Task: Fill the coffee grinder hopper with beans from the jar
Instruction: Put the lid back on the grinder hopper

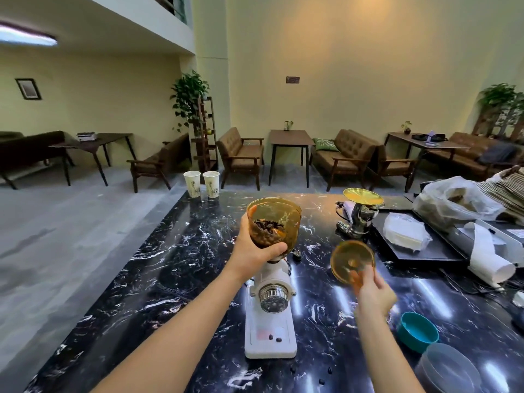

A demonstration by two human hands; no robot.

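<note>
A white coffee grinder [271, 316] stands on the black marble counter [175, 268]. Its amber transparent hopper [279, 219] is open at the top and holds dark beans in its lower part. My left hand [256, 245] wraps around the hopper's left side and base. My right hand [371, 290] holds the round amber hopper lid [351, 260] by its near edge, tilted, to the right of the grinder and above the counter. Two loose beans lie on the grinder's base [273, 338]. A clear jar [448, 370] sits at the bottom right, with a teal lid [416, 331] beside it.
Two paper cups [202, 183] stand at the counter's far left edge. A chrome appliance with a yellow funnel [360, 211] is behind the lid. A black tray [419, 245] with a white packet, a plastic bag [453, 202] and a paper roll [485, 256] crowd the right side.
</note>
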